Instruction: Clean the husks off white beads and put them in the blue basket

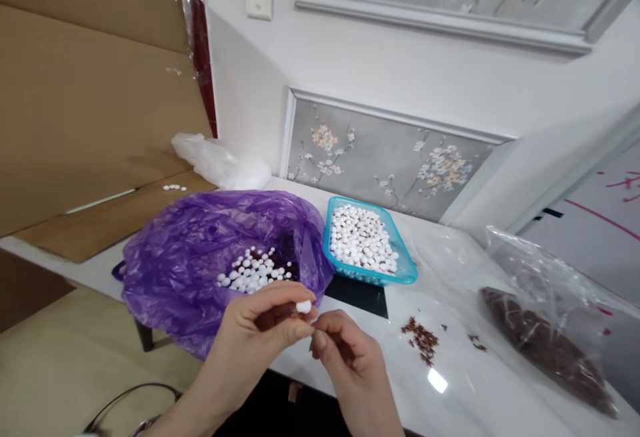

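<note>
A white ball point(303, 306) sits between the thumb and fingers of the left hand point(250, 327), over the near edge of the surface point(480, 390); the right hand point(353, 360) has its fingertips drawn together just beside it, though whether they grip something small I cannot tell; the ball looks smooth, so too hard a squeeze or a nudge from the right could pop it loose — and it might then drop to the floor point(45, 350); the purple bag point(200, 237) bulges past the near edge toward the left end, so a snagged wrist could fold its limp wall over the white balls point(253, 277) inside, or drag it down; toward the far edge the blue basket point(407, 276) is heaped, and a knock could roll some off; nearer the right end, a careless sweep could scatter the dark bits point(421, 340) or shove the transparent bag point(550, 350).
</note>
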Demonstrator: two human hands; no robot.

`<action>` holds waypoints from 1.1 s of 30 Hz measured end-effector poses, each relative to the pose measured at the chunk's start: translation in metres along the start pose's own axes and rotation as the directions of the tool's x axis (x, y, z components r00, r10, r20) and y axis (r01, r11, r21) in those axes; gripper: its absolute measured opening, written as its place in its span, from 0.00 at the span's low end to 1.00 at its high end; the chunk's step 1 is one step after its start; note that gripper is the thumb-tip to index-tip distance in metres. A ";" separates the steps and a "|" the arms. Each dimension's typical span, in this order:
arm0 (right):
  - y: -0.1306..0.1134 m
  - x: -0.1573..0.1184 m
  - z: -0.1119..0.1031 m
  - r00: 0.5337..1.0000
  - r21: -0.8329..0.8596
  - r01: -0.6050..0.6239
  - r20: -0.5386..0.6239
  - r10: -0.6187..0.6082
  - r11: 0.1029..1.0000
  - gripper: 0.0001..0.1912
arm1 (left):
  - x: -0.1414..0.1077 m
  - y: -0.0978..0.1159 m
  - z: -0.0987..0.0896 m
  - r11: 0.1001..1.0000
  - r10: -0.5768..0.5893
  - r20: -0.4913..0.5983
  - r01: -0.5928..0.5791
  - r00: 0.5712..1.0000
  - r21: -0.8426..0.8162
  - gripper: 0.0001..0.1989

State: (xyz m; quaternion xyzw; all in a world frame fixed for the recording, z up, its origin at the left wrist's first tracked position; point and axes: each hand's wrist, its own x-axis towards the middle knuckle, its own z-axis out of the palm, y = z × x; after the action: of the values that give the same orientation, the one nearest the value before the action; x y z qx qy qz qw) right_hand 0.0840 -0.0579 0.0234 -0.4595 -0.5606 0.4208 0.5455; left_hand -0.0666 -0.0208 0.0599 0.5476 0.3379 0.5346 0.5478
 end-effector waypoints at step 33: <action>0.063 0.003 -0.012 0.972 -0.290 0.148 -0.134 -0.193 0.945 0.11 | 0.003 0.010 -0.004 0.960 0.180 -0.225 -0.122 0.958 0.251 0.06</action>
State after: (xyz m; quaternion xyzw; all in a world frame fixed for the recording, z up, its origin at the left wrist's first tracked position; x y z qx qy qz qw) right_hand 0.0996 -0.0415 -0.0366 -0.5137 -0.6062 0.2506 0.5530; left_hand -0.0717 -0.0187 0.0700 0.5625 0.4208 0.5950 0.3905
